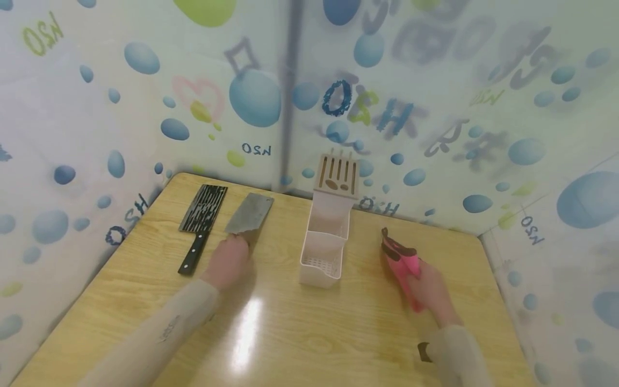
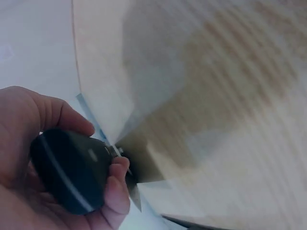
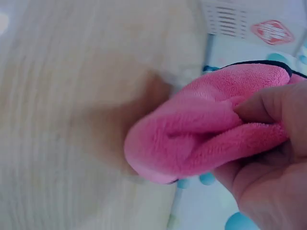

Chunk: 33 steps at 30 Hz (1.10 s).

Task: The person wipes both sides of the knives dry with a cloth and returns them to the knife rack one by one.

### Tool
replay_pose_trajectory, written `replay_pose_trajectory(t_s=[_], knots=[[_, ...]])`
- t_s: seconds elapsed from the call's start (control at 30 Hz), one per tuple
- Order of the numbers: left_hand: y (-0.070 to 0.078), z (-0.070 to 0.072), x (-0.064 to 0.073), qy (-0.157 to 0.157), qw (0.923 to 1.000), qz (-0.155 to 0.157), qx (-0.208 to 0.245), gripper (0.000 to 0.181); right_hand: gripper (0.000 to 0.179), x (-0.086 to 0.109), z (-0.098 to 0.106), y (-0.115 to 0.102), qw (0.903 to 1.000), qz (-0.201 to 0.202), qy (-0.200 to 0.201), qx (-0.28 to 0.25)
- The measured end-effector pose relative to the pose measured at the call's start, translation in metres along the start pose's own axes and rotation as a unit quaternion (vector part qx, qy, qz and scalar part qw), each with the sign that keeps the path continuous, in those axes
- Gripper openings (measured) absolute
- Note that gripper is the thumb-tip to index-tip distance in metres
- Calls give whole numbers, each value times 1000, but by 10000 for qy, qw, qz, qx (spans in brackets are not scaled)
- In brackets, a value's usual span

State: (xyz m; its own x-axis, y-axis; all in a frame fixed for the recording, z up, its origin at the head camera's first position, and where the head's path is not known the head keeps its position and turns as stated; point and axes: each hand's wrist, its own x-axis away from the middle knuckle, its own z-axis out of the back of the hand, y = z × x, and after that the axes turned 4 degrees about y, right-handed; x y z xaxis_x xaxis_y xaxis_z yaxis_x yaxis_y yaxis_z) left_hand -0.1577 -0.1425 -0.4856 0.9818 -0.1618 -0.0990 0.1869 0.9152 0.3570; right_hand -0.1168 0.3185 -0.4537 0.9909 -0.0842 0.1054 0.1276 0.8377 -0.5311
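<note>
My left hand (image 1: 228, 262) grips a cleaver by its black handle (image 2: 72, 167); the broad grey blade (image 1: 249, 213) points toward the back of the table. Fingers and thumb wrap that handle in the left wrist view. Just to the left lies a second cleaver (image 1: 203, 208), its blade streaked black and silver and its riveted black handle toward the front. My right hand (image 1: 432, 290) pinches a folded pink cloth (image 3: 192, 129) with dark edging, held over the right side of the table.
Between the hands stands a pale pink knife holder (image 1: 323, 275) with two open bins and a slotted beige top (image 1: 337, 174). The wooden table (image 1: 309, 344) meets patterned walls (image 1: 213, 156) at the back and sides.
</note>
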Motion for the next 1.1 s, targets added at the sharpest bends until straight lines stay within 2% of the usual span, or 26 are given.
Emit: replay_pose_trajectory(t_s=[0.1,0.17,0.27,0.47,0.6,0.7,0.83,0.97,1.1], knots=[[-2,2,-4,-39,10000,5,1,23,3,4,10,-9,9998,23,126,-172],[-3,6,-6,-116,9998,144,85,21,6,6,15,-14,9994,-41,127,-314],[-3,17,-8,-233,9988,315,297,16,8,6,18,-20,9982,-177,123,-561],[2,41,-5,-154,9947,567,845,25,7,6,21,-27,9951,-313,265,-896],[5,55,-2,-63,9875,816,1344,28,9,8,24,-36,9935,-311,447,-996],[8,65,1,-30,9787,896,1848,28,9,10,25,-43,9921,-297,657,-1023],[17,79,5,129,9692,743,2343,36,12,10,26,-51,9892,-249,963,-1080],[26,91,9,397,9651,476,2545,37,14,9,27,-59,9848,-101,1370,-1059],[35,99,13,444,9591,344,2776,33,7,8,29,-67,9748,188,1932,-1103]])
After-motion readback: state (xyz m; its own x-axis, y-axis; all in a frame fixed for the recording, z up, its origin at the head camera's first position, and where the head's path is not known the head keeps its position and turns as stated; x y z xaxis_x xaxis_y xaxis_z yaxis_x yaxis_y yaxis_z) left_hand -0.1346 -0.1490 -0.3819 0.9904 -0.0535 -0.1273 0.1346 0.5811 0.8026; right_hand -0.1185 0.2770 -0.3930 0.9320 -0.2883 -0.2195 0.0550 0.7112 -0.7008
